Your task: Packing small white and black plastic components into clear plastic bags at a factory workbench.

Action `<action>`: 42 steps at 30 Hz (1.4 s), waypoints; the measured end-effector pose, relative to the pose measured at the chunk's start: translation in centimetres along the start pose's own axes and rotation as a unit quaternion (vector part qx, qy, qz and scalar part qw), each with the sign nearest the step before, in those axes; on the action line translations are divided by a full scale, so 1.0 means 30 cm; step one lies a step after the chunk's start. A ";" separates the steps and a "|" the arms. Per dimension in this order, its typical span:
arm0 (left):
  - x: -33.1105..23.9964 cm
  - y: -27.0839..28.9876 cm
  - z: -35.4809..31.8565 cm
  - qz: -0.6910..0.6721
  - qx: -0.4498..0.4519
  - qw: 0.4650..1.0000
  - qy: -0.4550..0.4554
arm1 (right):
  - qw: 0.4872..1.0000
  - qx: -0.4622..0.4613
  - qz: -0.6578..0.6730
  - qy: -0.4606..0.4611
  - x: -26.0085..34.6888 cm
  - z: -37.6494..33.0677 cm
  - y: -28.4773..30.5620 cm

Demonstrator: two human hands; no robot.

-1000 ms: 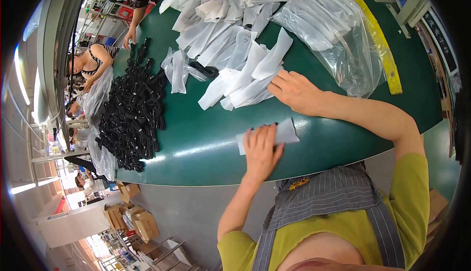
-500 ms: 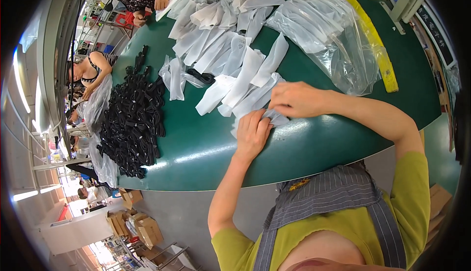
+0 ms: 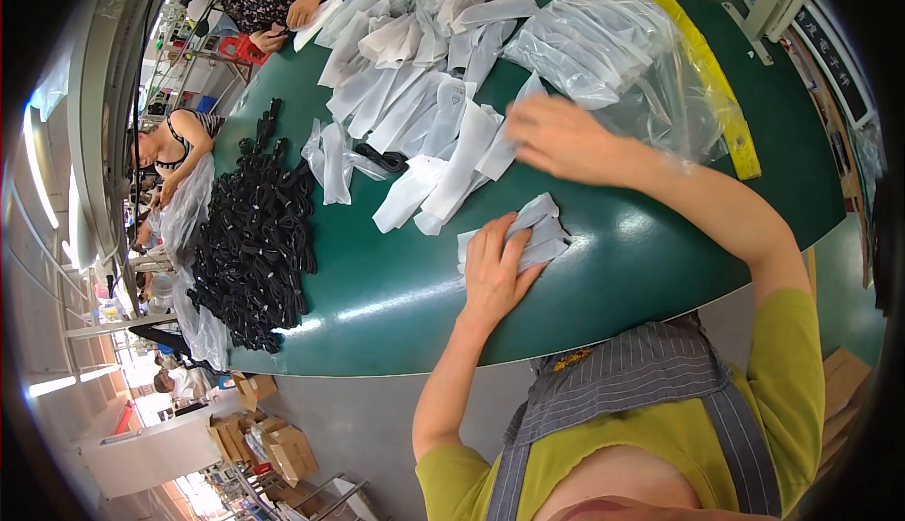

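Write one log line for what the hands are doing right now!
left hand: flat on small white pouch stack | right hand: blurred, open above loose white pouches | surface: green table
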State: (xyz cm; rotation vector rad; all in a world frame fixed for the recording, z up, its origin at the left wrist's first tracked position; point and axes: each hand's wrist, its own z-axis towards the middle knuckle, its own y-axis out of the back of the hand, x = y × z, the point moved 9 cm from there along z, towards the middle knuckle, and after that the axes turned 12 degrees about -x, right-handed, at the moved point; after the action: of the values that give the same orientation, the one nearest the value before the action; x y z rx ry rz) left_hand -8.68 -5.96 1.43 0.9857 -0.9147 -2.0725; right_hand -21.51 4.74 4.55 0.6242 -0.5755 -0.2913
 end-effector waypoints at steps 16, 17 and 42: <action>-0.073 -0.032 -0.032 -0.037 0.030 0.998 0.029 | 0.984 0.145 0.102 0.006 0.091 -0.073 -0.097; -0.079 -0.046 -0.035 -0.034 0.031 0.999 0.028 | 0.997 0.042 0.046 0.053 0.097 -0.027 -0.096; -0.028 -0.053 -0.060 -0.109 -0.031 0.988 0.104 | 0.976 0.210 0.043 0.027 0.266 -0.337 -0.012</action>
State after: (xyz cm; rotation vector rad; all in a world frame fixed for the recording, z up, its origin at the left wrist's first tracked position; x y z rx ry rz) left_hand -7.17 -4.99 -0.37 1.2883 -0.6568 -2.1110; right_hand -9.19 5.81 0.95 1.0094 -0.6146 -0.0679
